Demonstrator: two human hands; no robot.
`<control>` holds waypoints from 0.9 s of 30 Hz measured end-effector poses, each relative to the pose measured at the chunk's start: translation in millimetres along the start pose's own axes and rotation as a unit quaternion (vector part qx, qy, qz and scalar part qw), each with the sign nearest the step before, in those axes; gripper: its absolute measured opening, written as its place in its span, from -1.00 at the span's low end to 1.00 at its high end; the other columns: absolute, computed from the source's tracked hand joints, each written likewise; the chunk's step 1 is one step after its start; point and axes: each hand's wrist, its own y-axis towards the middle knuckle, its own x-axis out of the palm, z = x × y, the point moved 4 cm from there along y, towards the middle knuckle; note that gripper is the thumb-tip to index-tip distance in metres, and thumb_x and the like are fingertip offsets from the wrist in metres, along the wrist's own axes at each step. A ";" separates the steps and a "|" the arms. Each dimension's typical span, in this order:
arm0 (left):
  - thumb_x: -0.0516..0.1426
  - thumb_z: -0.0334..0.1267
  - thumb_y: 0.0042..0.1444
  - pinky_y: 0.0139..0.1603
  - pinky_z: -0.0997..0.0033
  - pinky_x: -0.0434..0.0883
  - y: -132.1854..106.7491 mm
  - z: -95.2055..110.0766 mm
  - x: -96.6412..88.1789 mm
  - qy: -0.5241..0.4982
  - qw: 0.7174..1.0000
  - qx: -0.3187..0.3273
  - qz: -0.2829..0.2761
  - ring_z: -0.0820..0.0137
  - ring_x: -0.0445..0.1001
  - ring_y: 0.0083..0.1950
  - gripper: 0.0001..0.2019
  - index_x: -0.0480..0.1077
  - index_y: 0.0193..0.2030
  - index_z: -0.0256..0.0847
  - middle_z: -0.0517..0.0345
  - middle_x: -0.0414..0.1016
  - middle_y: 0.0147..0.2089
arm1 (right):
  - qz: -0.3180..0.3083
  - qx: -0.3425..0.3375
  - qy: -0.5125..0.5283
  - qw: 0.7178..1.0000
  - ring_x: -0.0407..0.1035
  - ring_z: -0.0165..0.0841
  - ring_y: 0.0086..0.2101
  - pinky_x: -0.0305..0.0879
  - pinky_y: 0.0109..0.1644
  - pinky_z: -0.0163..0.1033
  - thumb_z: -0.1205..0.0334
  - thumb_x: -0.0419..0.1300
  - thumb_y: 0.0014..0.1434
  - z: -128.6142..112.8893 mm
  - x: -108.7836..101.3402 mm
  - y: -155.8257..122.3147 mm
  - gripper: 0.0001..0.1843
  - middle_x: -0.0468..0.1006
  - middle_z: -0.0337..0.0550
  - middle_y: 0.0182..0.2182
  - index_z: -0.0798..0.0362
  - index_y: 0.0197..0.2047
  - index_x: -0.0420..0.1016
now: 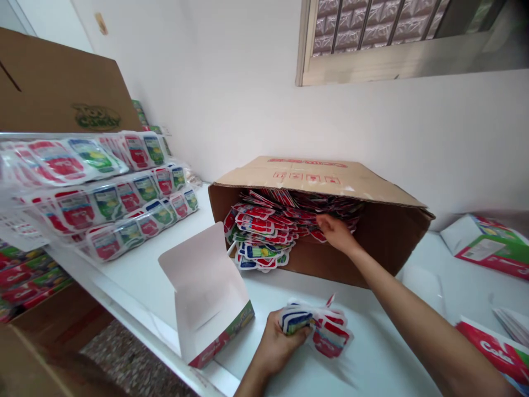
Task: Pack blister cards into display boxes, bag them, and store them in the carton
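My left hand (283, 339) is closed around a small bunch of flat, shaped candy packets (330, 333), red-and-white and blue-and-green, held just above the table. My right hand (336, 234) reaches into a large cardboard carton (306, 173) lying on its side, its mouth toward me. Its fingers are closed at the edge of the many packets (260, 226) heaped inside; which ones they pinch is partly hidden. To the left of my left hand stands an open display box (206, 292), white inside, with a green-and-red printed front.
Clear bags of packets (136, 193) are stacked at the left, beside another carton (61, 82). A printed box (491, 245) and a red printed box (491, 347) lie at the right. The white table's (140, 281) left edge drops to the floor.
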 end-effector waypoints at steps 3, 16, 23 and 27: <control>0.32 -0.21 -0.04 -0.19 0.47 0.38 -1.8 -0.5 -0.5 -0.006 1.000 0.004 0.000 0.36 0.48 -0.29 -0.77 0.57 -0.26 -0.30 0.09 0.59 -0.30 | 0.041 0.022 -0.080 0.996 0.21 -0.07 0.19 0.12 0.24 0.05 0.32 0.02 0.30 3.5 6.1 59.2 -0.56 0.30 0.24 0.20 0.19 0.22 0.27; 0.34 -0.25 -0.05 -0.10 0.45 0.41 -0.8 0.7 -1.4 -0.023 1.000 0.006 -0.002 0.33 0.53 -0.21 -0.75 0.57 -0.21 -0.28 0.07 0.62 -0.22 | -0.024 -0.051 -0.122 0.991 0.40 -0.17 -0.11 0.21 0.05 -0.08 0.18 0.02 0.29 26.0 16.2 -47.6 -0.75 0.55 0.02 -0.22 0.05 -0.28 0.50; 0.36 -0.16 -0.10 -0.13 0.36 0.43 -0.8 -3.6 -0.3 -0.007 1.000 -0.006 0.004 0.29 0.53 -0.25 -0.67 0.56 -0.22 -0.30 0.06 0.61 -0.28 | -0.010 -0.007 0.061 0.998 0.41 -0.29 -0.33 0.32 -0.19 -0.16 0.13 -0.04 0.26 37.7 39.3 -131.5 -0.82 0.48 -0.13 -0.31 0.00 -0.24 0.32; 0.34 -0.14 -0.06 -0.04 0.27 0.44 -0.9 -1.6 -1.4 0.024 1.000 0.010 0.010 0.24 0.52 -0.17 -0.64 0.52 -0.15 -0.29 0.03 0.57 -0.20 | -0.002 0.030 0.190 0.981 0.41 -0.33 -0.40 0.36 -0.32 -0.23 0.02 -0.07 0.30 21.7 50.4 -165.9 -0.73 0.49 -0.17 -0.36 -0.01 -0.06 0.22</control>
